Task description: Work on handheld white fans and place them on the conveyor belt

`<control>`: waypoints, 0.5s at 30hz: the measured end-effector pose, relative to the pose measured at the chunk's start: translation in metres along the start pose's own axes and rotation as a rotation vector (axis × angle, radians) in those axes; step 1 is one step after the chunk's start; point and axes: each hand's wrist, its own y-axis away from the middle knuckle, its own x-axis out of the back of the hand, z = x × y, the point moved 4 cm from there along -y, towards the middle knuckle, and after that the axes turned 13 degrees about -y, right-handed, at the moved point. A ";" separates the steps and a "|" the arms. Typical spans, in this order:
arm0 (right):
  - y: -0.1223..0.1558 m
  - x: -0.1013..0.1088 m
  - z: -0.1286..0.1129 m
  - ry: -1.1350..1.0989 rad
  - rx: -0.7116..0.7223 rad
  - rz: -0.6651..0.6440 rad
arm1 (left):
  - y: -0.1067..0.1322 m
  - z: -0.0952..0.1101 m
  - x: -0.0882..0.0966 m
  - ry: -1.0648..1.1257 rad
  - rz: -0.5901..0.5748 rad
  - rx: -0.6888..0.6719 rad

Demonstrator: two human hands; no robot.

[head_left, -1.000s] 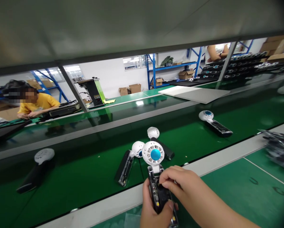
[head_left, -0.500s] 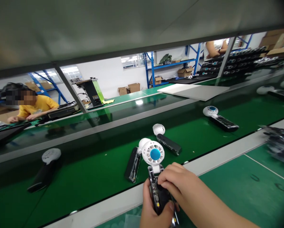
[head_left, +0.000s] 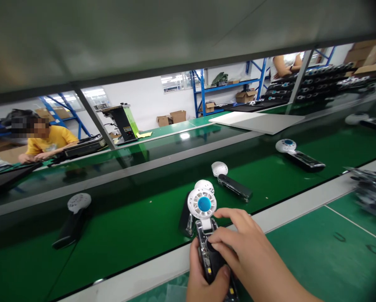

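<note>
The green conveyor belt (head_left: 128,226) fills the middle of the frame from left to right, with a pale grey rail (head_left: 295,209) along its near edge and a green bench mat (head_left: 332,251) at the lower right. At the upper left a person in a yellow shirt (head_left: 51,140) leans over the far bench. Low in the centre we see our right hand (head_left: 244,251) coming in from the lower right. Its fingertips are bunched against the front of the handle just under the neck and its forefinger is stretched out; we cannot tell whether they pinch a small part. Our left hand (head_left: 205,287) is wrapped around the lower handle from beneath, thumb laid on the front. Between them is the handheld fan (head_left: 202,204), held over the rail. Its long axis runs almost straight up the frame, with the head at the top, away from us, and the handle toward the bottom edge. The round white grille faces us with a blue hub (head_left: 204,204) at its centre. The handle is dark and see-through, with yellow bits inside. Four loose fans (head_left: 232,184) lie on their sides on the belt, one of them just behind the held head.
</note>
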 end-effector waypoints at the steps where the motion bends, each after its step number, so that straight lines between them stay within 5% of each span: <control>1: 0.000 -0.001 0.004 -0.072 -0.055 0.010 | 0.001 0.001 0.001 -0.003 -0.001 0.002; 5: -0.001 -0.011 0.021 -0.608 -0.394 -0.021 | 0.002 0.002 -0.002 0.156 -0.112 0.023; 8: 0.000 -0.018 0.019 -0.970 -0.489 -0.156 | 0.002 -0.002 -0.004 0.351 -0.209 0.056; 12: 0.005 -0.011 0.012 -0.861 -0.396 -0.245 | 0.001 -0.013 0.000 0.372 -0.149 0.092; 15: -0.001 0.000 0.019 -0.672 -0.153 -0.234 | 0.003 -0.013 -0.004 0.398 -0.145 -0.001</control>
